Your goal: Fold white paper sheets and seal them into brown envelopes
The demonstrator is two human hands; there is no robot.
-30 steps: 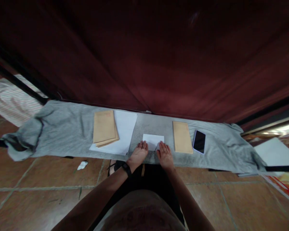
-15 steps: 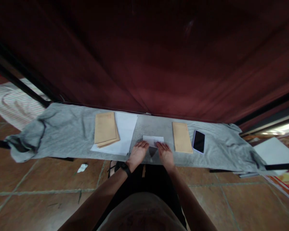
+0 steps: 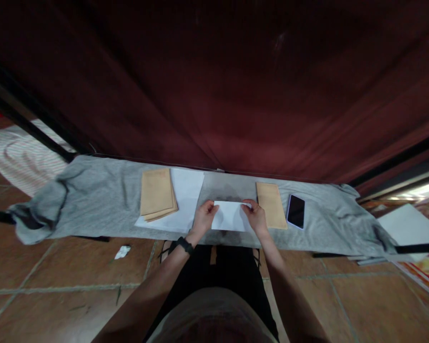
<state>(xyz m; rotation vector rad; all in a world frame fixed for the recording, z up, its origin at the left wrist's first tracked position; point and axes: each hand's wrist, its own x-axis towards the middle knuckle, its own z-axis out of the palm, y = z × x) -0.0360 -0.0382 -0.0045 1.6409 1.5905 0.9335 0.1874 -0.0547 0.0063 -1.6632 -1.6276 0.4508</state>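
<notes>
Between my hands is a white sheet of paper (image 3: 230,217), apparently folded into a strip and lifted a little off the grey cloth. My left hand (image 3: 204,218) pinches its upper left corner between thumb and fingers. At the upper right corner my right hand (image 3: 255,216) pinches it the same way. A single brown envelope (image 3: 273,205) lies just right of my right hand. Left of my left hand, several brown envelopes (image 3: 157,193) are stacked on top of white paper sheets (image 3: 186,190).
A phone (image 3: 296,211) lies face up right of the single envelope. Grey cloth (image 3: 103,195) covers the narrow bench. Behind it hangs a dark red curtain (image 3: 214,95). A crumpled white scrap (image 3: 122,252) is on the tiled floor, and a striped cloth (image 3: 28,152) is at far left.
My hands, flat on the folded paper before, now pinch its two upper corners. The paper shows larger, and my right hand has shifted slightly right.
</notes>
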